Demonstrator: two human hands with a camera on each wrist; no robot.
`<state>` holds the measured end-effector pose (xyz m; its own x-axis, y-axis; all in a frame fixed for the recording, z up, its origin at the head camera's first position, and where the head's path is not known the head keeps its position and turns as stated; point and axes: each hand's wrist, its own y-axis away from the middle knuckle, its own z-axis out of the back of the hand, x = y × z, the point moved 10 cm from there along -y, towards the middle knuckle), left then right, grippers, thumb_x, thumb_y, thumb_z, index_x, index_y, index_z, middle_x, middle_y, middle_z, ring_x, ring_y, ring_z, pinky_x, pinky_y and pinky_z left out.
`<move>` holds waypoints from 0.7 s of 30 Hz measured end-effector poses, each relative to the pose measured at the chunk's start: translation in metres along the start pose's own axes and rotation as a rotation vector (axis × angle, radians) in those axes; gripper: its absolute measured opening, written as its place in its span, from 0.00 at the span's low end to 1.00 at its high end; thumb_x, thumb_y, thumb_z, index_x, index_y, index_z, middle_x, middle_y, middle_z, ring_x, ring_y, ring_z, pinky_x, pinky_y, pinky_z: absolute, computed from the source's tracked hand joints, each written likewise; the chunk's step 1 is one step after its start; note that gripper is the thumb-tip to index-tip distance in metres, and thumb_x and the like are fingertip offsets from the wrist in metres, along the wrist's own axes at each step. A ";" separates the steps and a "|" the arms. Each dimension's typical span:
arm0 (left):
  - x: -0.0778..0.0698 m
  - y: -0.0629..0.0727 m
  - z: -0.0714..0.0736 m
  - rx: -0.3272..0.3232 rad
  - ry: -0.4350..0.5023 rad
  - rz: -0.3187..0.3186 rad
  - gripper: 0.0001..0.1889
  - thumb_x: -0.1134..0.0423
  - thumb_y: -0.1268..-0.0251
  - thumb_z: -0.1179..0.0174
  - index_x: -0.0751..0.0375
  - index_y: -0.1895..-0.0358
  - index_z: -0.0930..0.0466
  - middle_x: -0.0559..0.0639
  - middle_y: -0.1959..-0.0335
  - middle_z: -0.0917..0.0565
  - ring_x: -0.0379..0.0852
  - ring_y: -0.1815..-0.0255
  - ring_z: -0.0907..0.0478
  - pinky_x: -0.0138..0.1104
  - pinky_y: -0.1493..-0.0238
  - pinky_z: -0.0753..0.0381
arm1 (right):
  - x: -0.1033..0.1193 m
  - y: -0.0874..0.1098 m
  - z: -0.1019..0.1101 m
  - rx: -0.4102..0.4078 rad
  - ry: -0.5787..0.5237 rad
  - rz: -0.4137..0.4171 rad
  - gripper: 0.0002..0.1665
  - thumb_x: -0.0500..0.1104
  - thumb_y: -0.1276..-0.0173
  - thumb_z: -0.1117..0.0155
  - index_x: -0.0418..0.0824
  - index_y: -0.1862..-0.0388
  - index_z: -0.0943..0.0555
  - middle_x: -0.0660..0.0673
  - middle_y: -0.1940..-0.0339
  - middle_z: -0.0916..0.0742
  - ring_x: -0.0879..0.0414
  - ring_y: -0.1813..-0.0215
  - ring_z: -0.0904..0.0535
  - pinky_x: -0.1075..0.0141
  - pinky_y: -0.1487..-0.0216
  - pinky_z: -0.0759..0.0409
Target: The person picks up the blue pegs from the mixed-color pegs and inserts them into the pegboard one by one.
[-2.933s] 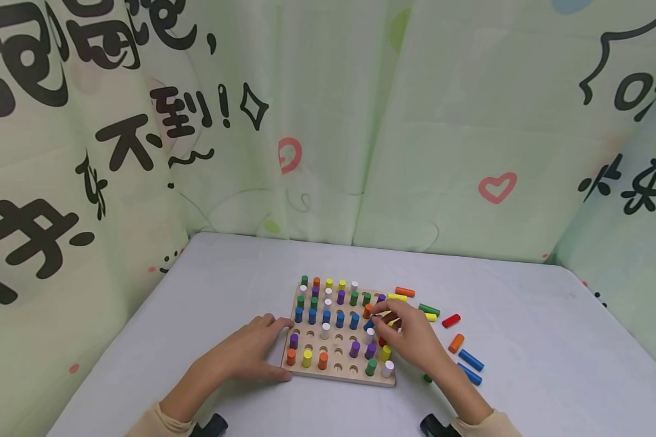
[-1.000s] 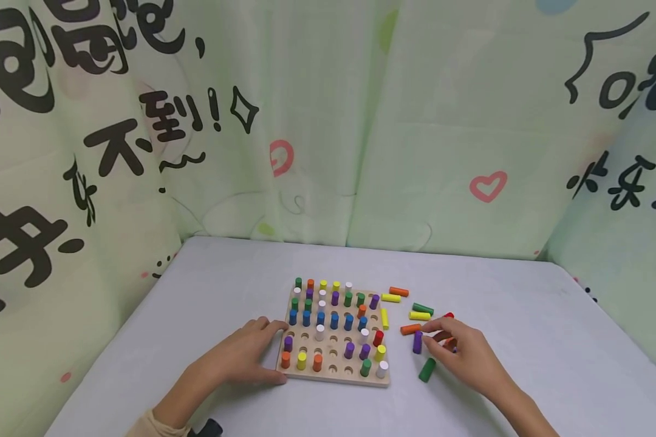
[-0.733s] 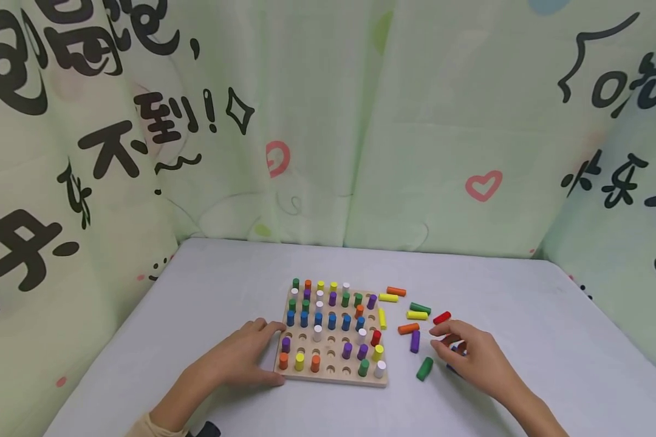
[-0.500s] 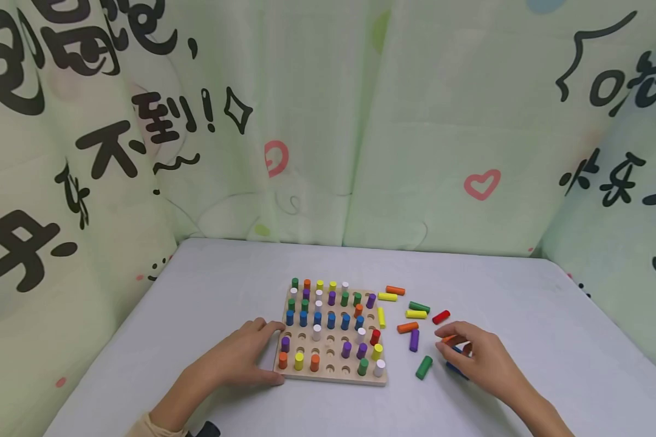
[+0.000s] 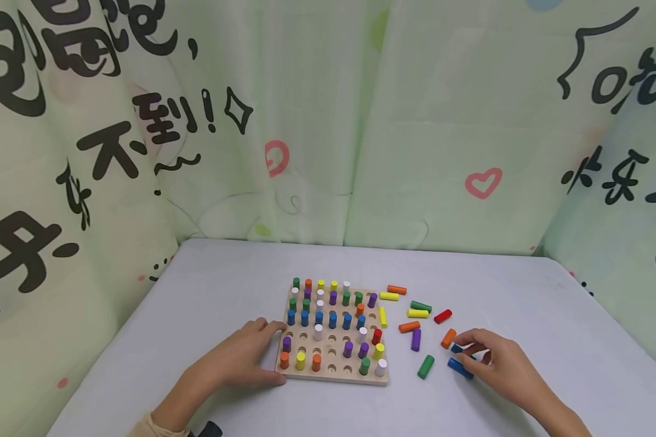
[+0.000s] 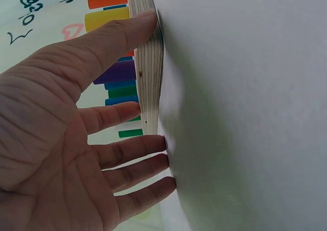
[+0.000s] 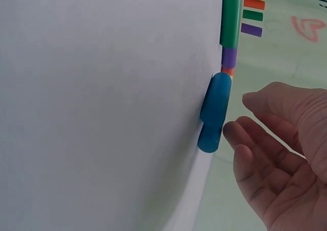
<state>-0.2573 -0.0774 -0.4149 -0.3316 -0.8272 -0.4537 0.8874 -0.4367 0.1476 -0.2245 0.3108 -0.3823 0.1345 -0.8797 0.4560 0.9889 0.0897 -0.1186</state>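
Observation:
A wooden pegboard (image 5: pixel 333 380) holds rows of coloured pegs, with some bare holes in the front rows. My left hand (image 5: pixel 240 355) rests at its left side, thumb at the near corner and fingertips along the edge. In the left wrist view the thumb lies against the layered board edge (image 6: pixel 148 88), fingers spread and fairly straight. Off to the right, my right hand (image 5: pixel 497 361) hovers over two blue pegs (image 5: pixel 459 368) lying on the table. The right wrist view has its thumb and fingers (image 7: pixel 245 159) apart, beside the blue pegs (image 7: pixel 217 100), with nothing between them.
Loose pegs lie between board and right hand: a green peg (image 5: pixel 426 367), a purple peg (image 5: pixel 416 340), orange pegs (image 5: pixel 448 338), a red peg (image 5: pixel 443 316) and several yellow ones (image 5: pixel 418 314). A printed curtain (image 5: pixel 415 152) stands behind the white table (image 5: pixel 240 267).
My right hand has left a blue peg at the board's right side and moved right to the loose pegs, lately uncovering an orange one. My left hand stays at the board.

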 end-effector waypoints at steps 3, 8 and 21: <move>0.000 0.000 0.000 0.000 -0.003 0.001 0.44 0.42 0.54 0.19 0.54 0.32 0.27 0.59 0.39 0.22 0.57 0.39 0.24 0.57 0.37 0.22 | -0.003 0.000 0.000 0.007 0.011 -0.007 0.14 0.37 0.39 0.23 0.40 0.54 0.15 0.51 0.59 0.11 0.57 0.61 0.17 0.71 0.67 0.22; 0.000 -0.001 0.000 0.002 -0.006 0.002 0.44 0.42 0.54 0.20 0.54 0.32 0.27 0.59 0.40 0.22 0.57 0.39 0.24 0.57 0.37 0.22 | -0.009 -0.001 0.002 0.009 0.021 -0.014 0.15 0.37 0.39 0.23 0.39 0.53 0.15 0.50 0.60 0.11 0.56 0.60 0.17 0.72 0.66 0.22; -0.001 0.000 0.001 -0.005 -0.004 -0.017 0.44 0.43 0.53 0.20 0.55 0.32 0.27 0.59 0.41 0.22 0.56 0.41 0.24 0.56 0.38 0.21 | -0.024 -0.011 -0.003 0.102 0.078 -0.054 0.19 0.35 0.39 0.24 0.37 0.49 0.16 0.46 0.56 0.11 0.53 0.56 0.17 0.62 0.59 0.16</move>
<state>-0.2570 -0.0768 -0.4139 -0.3476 -0.8212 -0.4526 0.8834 -0.4486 0.1355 -0.2384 0.3294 -0.3949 0.0791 -0.9177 0.3892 0.9964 0.0846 -0.0031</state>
